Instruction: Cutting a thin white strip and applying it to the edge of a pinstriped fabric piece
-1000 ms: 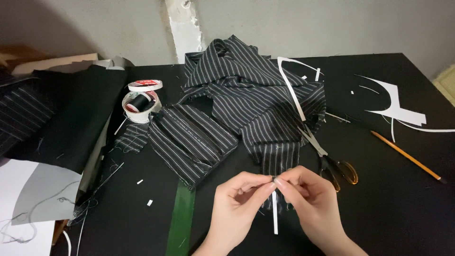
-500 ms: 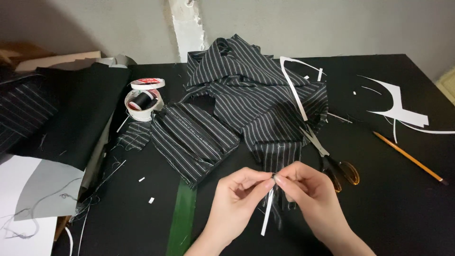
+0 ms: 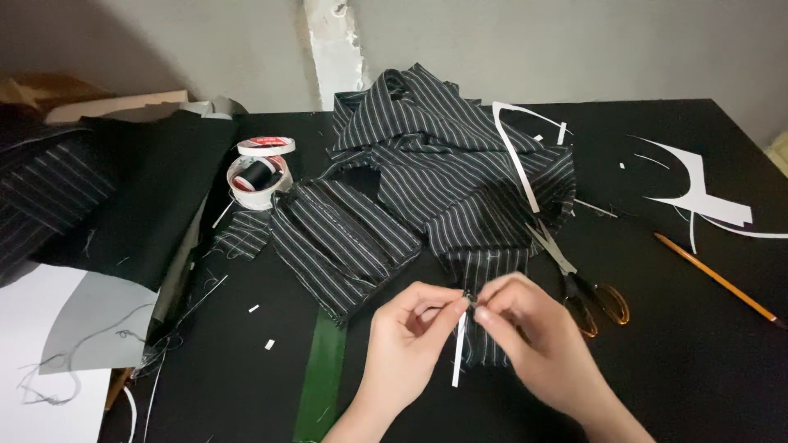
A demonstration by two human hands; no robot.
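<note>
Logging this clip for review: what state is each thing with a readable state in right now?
Left hand: pinching the top of the white strip.
Right hand: pinching the same spot from the other side.
White strip: hanging down from the fingertips.
Striped fabric: crumpled in a heap.
Scissors: lying on the table, untouched; blades look closed.
Pencil: lying flat, untouched.
Thread container: open, lid beside it.

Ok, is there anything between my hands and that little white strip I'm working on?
Nothing visible. Both the left hand and the right hand already pinch the top of the white strip, which hangs down between them over the striped fabric. The scissors lie off to the right, clear of it.
</note>
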